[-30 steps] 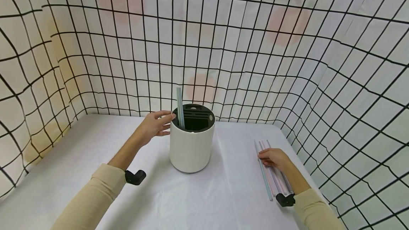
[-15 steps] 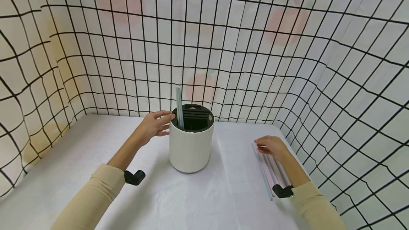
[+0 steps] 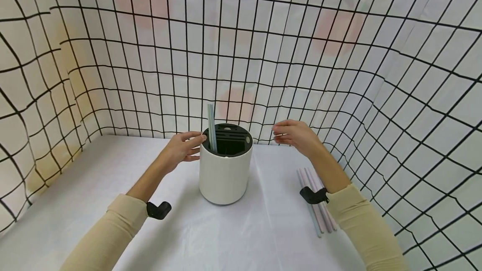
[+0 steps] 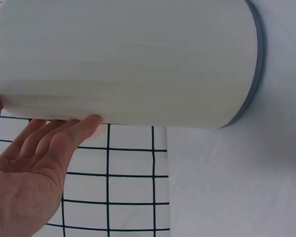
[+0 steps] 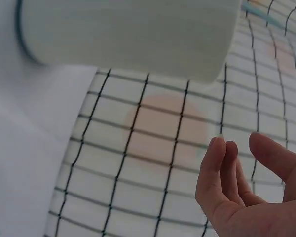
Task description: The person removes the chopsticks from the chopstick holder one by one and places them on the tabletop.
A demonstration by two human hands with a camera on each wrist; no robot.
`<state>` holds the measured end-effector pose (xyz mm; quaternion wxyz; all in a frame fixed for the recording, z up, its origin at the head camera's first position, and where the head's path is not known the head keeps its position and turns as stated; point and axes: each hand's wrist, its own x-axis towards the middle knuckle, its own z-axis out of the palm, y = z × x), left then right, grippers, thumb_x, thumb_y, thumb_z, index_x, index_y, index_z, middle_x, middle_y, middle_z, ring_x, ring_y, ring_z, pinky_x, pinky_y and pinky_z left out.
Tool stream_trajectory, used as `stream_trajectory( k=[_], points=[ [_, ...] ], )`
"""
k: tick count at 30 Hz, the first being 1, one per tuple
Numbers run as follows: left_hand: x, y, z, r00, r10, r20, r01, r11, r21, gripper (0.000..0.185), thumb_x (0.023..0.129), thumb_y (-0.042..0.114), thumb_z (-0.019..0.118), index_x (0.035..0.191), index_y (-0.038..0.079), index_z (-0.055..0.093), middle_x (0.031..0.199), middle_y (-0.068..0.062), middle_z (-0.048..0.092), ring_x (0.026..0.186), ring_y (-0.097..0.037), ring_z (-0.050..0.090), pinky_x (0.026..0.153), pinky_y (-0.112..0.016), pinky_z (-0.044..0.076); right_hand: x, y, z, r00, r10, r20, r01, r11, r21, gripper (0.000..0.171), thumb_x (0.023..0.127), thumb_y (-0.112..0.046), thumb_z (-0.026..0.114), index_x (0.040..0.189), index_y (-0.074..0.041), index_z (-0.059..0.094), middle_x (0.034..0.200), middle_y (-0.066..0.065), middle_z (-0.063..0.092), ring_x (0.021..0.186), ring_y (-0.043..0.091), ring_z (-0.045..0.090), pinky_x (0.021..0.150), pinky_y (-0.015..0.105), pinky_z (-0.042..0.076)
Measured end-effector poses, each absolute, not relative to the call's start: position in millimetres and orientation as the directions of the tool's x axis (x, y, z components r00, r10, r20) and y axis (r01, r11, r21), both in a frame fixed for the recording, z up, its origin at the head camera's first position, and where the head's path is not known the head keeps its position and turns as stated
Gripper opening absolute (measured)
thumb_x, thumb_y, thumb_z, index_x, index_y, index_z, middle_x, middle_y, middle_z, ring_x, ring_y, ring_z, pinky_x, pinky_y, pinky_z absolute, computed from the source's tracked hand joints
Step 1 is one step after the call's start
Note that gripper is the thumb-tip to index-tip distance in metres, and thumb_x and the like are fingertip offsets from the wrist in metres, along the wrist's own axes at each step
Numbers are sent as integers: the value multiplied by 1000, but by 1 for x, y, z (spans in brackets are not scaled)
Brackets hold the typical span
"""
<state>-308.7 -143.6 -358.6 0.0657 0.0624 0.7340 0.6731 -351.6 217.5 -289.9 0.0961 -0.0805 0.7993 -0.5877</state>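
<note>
Evidently the left hand (image 3: 180, 149) is bracing the white slotted holder (image 3: 225, 170) with straight fingers, steadying it; the right hand (image 3: 295, 135) is hovering empty beside its rim, fingers loosely apart, above the pastel straws (image 3: 317, 204).

I see my right hand (image 5: 246, 197) at lower right, fingers (image 5: 214, 173) loosely curved, holding nothing. The white container (image 5: 128, 32) lies across the top, apart from it. Grid-patterned cloth (image 5: 148, 148) fills the background.

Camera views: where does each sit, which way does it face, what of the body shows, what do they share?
Head: above, looking forward and down at the white holder, straws, left hand and right hand, both sleeves.
Left wrist: beside the holder; fingers touch it.
Right wrist: faces holder and grid wall; empty hand.
All share the holder.
</note>
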Motion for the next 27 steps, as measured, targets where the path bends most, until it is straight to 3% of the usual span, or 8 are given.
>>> stream_trajectory(
  k=[8,15,20,27],
  points=[
    [-309,-142,-359,-984,176,-24,-6,103,995,67,98,38,69,151,5,44,153,-17,49,136,-38,54,96,-39,59,-345,165,-268,-939,-341,-41,-56,271,-961,35,99,-15,67,128,5,59,119,13,65,108,30,68,101,37,58],
    [-310,-141,-360,-984,179,-24,-6,103,995,67,98,38,69,150,4,44,152,-18,50,136,-38,54,96,-40,59,-343,129,-271,-905,-422,-54,-65,264,-962,31,98,-11,67,124,4,62,128,28,63,107,33,68,95,34,61],
    [-310,-142,-360,-984,177,-26,-8,103,995,68,98,40,68,150,3,45,153,-18,49,136,-38,54,96,-41,59,-344,108,-279,-888,-455,-61,-77,278,-957,31,97,-12,68,124,3,64,127,22,66,103,29,70,94,34,61],
    [-309,-144,-358,-983,185,-15,7,114,993,67,99,41,67,150,3,45,153,-18,49,137,-39,52,97,-42,59,-340,91,-283,-877,-479,-40,-122,302,-945,28,96,-15,70,119,0,68,125,14,68,110,30,70,101,37,58]
  ],
)
